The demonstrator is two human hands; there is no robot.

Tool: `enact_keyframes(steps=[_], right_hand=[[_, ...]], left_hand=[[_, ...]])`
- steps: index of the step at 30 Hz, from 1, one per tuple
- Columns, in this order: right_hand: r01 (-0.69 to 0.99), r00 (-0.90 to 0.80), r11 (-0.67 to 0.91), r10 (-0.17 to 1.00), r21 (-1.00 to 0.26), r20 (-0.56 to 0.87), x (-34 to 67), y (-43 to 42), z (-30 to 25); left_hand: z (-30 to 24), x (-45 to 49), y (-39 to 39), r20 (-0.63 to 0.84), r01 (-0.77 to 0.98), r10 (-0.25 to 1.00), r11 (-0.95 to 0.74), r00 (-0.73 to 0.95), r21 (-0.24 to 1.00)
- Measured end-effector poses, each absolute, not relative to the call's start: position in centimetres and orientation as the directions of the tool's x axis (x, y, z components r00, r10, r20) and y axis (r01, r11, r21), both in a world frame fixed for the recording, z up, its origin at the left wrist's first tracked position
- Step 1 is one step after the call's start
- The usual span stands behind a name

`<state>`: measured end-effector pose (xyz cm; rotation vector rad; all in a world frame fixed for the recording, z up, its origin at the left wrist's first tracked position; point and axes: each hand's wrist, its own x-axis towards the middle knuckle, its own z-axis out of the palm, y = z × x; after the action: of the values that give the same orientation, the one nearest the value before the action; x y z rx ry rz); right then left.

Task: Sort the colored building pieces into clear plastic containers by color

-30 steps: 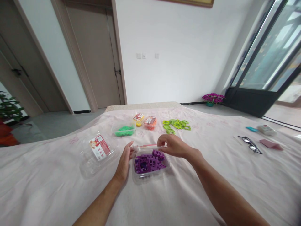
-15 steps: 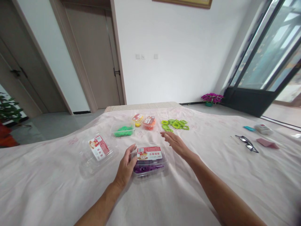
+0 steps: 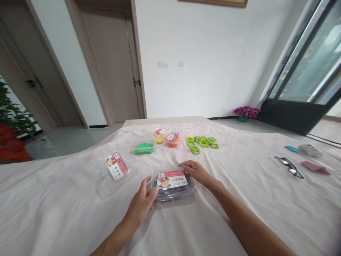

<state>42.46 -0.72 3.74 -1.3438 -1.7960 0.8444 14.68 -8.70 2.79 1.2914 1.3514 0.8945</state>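
A clear plastic container (image 3: pixel 173 196) with dark purple pieces inside sits on the cloth before me. Its lid carries a red and white label (image 3: pixel 172 179). My left hand (image 3: pixel 143 199) grips the container's left side, thumb on the near left corner of the lid. At the far right corner, my right hand (image 3: pixel 198 172) holds the lid's edge, fingers bent over the rim. Left of the container lies an empty clear container (image 3: pixel 129 176) with a similar label. Beyond my right hand is a loose pile of lime green, flower-shaped plastic pieces (image 3: pixel 204 141).
Farther back stand an open tub (image 3: pixel 131 146) of green pieces (image 3: pixel 144 148), a small box of yellow pieces (image 3: pixel 159 135) and one of orange pieces (image 3: pixel 172 140). Eyeglasses (image 3: pixel 289 166), a pink folded item (image 3: pixel 315 167) and a tissue pack (image 3: pixel 310 150) lie at right.
My right hand has come down from above the cloth onto the container's far right corner. The lid now sits lower over the purple pieces. The view has shifted slightly.
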Motion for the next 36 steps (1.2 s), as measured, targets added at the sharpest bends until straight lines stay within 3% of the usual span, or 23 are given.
enact_keyframes(steps=[4, 10, 17, 28, 36], right_hand=[[0.377, -0.140, 0.049, 0.990, -0.925, -0.005, 42.1, -1.3, 4.0], [0.146, -0.116, -0.099, 0.986, -0.984, -0.117, 41.6, -1.3, 4.0], [-0.053, -0.125, -0.230, 0.967, -0.972, -0.222, 41.6, -1.1, 3.7], [-0.134, -0.049, -0.325, 0.946, -0.936, -0.321, 41.1, -1.2, 3.9], [-0.156, -0.122, -0.316, 0.946, -0.936, -0.299, 41.4, -1.5, 3.9]], left_hand=[[3.6, 14.9, -9.3, -0.320, 0.116, 0.921, 0.301, 0.221, 0.947], [3.8, 15.3, -7.2, -0.259, -0.093, 0.962, 0.266, 0.084, 0.959], [3.3, 15.3, -5.1, -0.238, -0.179, 0.970, 0.243, 0.050, 0.953], [2.7, 15.2, -5.0, -0.242, -0.198, 0.969, 0.248, 0.051, 0.948], [2.8, 15.2, -4.9, -0.256, -0.188, 0.965, 0.260, 0.045, 0.947]])
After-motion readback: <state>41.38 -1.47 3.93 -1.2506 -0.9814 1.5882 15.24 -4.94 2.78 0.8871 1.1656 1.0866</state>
